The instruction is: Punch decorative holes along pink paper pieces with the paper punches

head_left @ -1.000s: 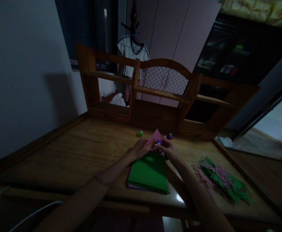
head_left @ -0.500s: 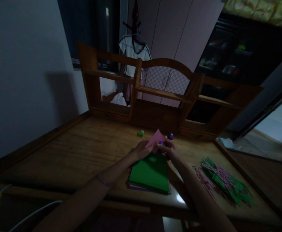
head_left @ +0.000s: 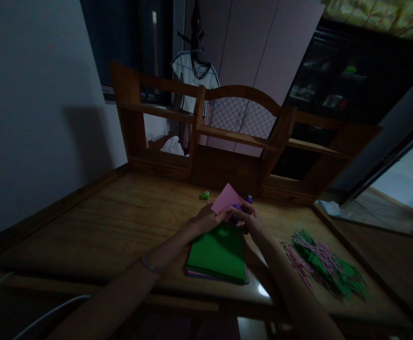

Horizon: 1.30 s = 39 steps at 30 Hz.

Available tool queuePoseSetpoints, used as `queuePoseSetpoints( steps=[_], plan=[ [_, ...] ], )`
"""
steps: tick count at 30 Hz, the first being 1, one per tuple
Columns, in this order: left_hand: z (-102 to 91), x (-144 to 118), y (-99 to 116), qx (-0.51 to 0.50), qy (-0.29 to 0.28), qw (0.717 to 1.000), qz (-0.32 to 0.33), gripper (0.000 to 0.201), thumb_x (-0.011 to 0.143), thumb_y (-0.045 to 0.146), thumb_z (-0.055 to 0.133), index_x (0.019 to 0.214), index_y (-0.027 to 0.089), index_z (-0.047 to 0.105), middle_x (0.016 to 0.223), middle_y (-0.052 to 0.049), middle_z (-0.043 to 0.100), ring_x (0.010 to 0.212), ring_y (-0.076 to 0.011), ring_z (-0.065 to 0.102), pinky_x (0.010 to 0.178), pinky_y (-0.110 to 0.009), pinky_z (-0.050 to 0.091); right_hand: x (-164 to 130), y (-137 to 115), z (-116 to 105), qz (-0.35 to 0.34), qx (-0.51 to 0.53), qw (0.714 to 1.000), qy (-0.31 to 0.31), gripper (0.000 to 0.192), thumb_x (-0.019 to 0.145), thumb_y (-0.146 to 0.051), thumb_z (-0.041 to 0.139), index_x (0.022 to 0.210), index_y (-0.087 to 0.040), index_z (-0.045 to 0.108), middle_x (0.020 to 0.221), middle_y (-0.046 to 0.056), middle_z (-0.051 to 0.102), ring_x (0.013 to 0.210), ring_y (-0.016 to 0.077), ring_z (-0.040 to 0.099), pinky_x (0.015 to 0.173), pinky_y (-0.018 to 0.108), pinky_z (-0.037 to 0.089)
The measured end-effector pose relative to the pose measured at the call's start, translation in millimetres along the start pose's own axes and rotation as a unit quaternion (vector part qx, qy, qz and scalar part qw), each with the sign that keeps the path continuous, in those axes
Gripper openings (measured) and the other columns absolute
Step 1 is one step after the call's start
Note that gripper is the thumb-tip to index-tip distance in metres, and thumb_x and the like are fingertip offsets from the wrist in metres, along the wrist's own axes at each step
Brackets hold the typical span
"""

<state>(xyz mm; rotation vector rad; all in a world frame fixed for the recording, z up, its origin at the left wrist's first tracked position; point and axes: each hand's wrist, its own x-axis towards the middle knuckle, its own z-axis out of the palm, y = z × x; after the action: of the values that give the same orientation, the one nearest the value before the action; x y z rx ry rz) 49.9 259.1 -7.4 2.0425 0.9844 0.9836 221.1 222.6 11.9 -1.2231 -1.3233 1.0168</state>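
My left hand pinches the near edge of a pink paper sheet, which stands tilted up above the desk. My right hand grips a small purple paper punch set against that sheet's right edge. Both hands hover over the far end of a stack of paper with a green sheet on top. The room is dim and fine detail of the fingers is hard to make out.
A green punch and another purple punch sit near the wooden hutch at the back of the desk. A pile of punched green and pink paper strips lies at the right. A white wall stands at left.
The pink sheet has risen and tilted up more, showing a larger face. Both hands stay close together above the green stack.
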Motion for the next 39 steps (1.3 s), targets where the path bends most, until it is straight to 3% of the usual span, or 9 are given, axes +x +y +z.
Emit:
queuePoseSetpoints(
  steps=[7, 16, 23, 33, 39],
  plan=[
    [-0.1, 5.0, -1.0, 0.065, -0.016, 0.997, 0.027, 0.043, 0.089, 0.047, 0.038, 0.095, 0.017, 0.068, 0.09, -0.008, 0.07, 0.089, -0.0224, 0.063, 0.076, -0.028, 0.045, 4.7, 9.5, -4.5, -0.031, -0.009, 0.999, 0.004, 0.036, 0.066, -0.046, 0.071, 0.089, -0.02, 0.063, 0.08, 0.002, 0.066, 0.07, 0.0176, 0.059, 0.061, 0.027, 0.044],
    [-2.3, 3.9, -4.0, 0.08, 0.032, 0.994, 0.06, 0.035, 0.089, 0.039, 0.042, 0.106, 0.018, 0.064, 0.101, -0.01, 0.067, 0.098, -0.0239, 0.059, 0.089, -0.033, 0.042, 4.0, 6.0, -2.9, -0.067, -0.029, 0.997, 0.031, 0.041, 0.063, -0.05, 0.073, 0.091, -0.021, 0.063, 0.089, 0.002, 0.066, 0.083, 0.0194, 0.061, 0.07, 0.029, 0.047],
    [-1.5, 7.3, -7.4, 0.087, 0.046, 0.991, 0.094, 0.032, 0.09, 0.034, 0.039, 0.104, 0.019, 0.064, 0.096, -0.009, 0.066, 0.092, -0.0218, 0.059, 0.087, -0.033, 0.043, 2.1, 3.4, 0.7, -0.015, -0.048, 0.999, -0.008, 0.04, 0.063, -0.053, 0.072, 0.082, -0.02, 0.061, 0.073, 0.002, 0.064, 0.067, 0.0177, 0.059, 0.054, 0.026, 0.044],
    [-1.2, 9.1, -10.0, 0.079, 0.05, 0.987, 0.131, 0.03, 0.09, 0.035, 0.042, 0.106, 0.018, 0.062, 0.095, -0.008, 0.064, 0.086, -0.0201, 0.059, 0.083, -0.031, 0.042, 4.4, 8.2, 5.1, -0.021, -0.015, 0.999, -0.025, 0.036, 0.063, -0.048, 0.074, 0.082, -0.02, 0.062, 0.075, 0.001, 0.065, 0.067, 0.0158, 0.059, 0.06, 0.026, 0.045],
    [-0.8, 9.0, -4.2, 0.034, 0.053, 0.993, 0.099, 0.035, 0.094, 0.036, 0.034, 0.102, 0.017, 0.061, 0.093, -0.007, 0.064, 0.085, -0.0175, 0.058, 0.078, -0.028, 0.043, -0.2, -0.1, 5.1, 0.003, -0.033, 0.999, -0.02, 0.038, 0.063, -0.051, 0.072, 0.083, -0.021, 0.063, 0.072, 0.001, 0.065, 0.061, 0.0165, 0.059, 0.049, 0.025, 0.04]
  ],
)
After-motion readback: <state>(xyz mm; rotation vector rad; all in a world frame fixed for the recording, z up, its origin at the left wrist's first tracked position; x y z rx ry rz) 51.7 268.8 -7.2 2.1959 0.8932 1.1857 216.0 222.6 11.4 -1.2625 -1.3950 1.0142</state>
